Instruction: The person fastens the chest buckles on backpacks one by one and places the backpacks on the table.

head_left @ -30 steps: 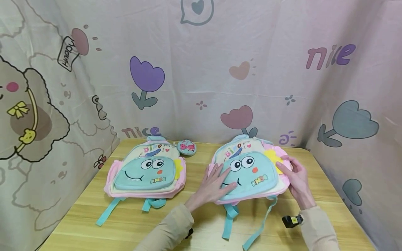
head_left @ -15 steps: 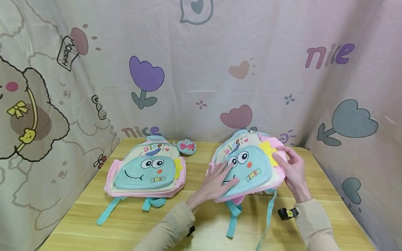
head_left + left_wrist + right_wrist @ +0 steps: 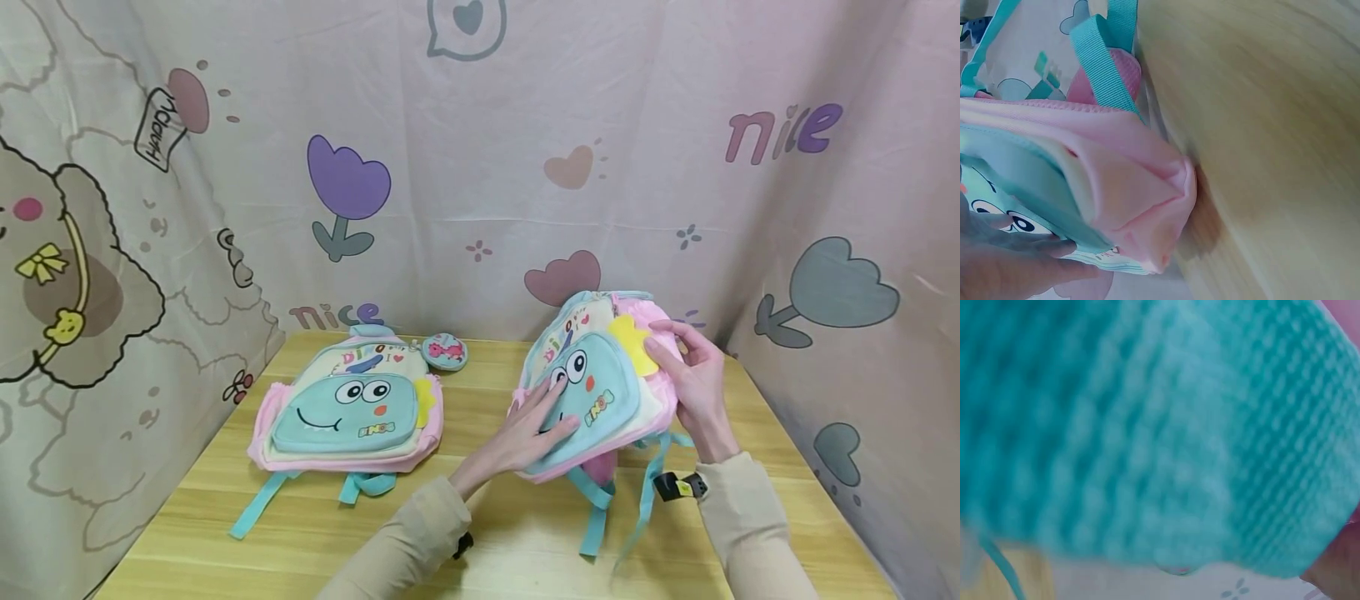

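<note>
Between the straight-fingered left hand (image 3: 522, 432) and right hand (image 3: 697, 379) pinching it, the backpack (image 3: 613, 377) tilts.

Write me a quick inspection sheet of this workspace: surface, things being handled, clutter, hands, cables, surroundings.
Surface: wooden table, light-coloured.
Job's things: gripped backpack, tilted, teal strap hanging below; other backpack lying to its left, round charm at its upper right.
Clutter: nothing seen.
Hands: left hand touches the gripped backpack's front, fingers spread; right hand pinches its pink side near the yellow spikes.
Cables: none plainly seen.
Surroundings: patterned curtain behind and beside the table.
</note>
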Tool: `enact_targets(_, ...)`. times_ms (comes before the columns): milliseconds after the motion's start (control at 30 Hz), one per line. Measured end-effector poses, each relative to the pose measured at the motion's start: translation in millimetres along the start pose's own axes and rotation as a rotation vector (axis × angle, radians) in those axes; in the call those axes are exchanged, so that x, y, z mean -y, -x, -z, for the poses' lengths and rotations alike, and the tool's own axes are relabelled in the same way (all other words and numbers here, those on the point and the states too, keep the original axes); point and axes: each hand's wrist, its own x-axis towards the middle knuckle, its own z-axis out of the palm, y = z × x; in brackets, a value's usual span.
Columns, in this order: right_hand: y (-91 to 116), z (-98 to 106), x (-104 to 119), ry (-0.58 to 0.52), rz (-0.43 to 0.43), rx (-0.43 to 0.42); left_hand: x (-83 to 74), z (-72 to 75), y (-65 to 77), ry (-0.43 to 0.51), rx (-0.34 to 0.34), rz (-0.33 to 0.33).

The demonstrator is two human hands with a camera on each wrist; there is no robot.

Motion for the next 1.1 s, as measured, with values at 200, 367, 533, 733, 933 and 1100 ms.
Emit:
enact_targets(200, -5.9, -9.6, 8.8, 0.05, 0.002, -0.03, -3.9, 2.3, -6.9, 0.033, 0.01, -0.009)
enact_targets(367, -10.5, -20.3, 17.3, 0.113, 0.017, -0.035, -6.4, 5.5, -11.1, 0.081, 0.015, -0.022)
enact_targets(533, -15.8, -33.1, 26.2, 0.154, 0.02, -0.007, -9.2, 10.7, -13.2, 0.148, 0.028, -0.034)
enact_targets(733, -20.3, -46.5, 30.2, 0.248, 0.033, 0.016, -10.5, 18.4, -17.1, 0.235, 0.024, -0.09)
enact_targets(933, -22.2, -60.0, 26.8, 0.318, 0.057, 0.057, -13.9, 29.8, -18.4, 0.302, -0.029, -0.15)
enact_targets(1100, -21.5, -68.8, 20.7, 0.301, 0.091, 0.099, -17.9, 40.3, -16.5, 0.334, -0.059, -0.159)
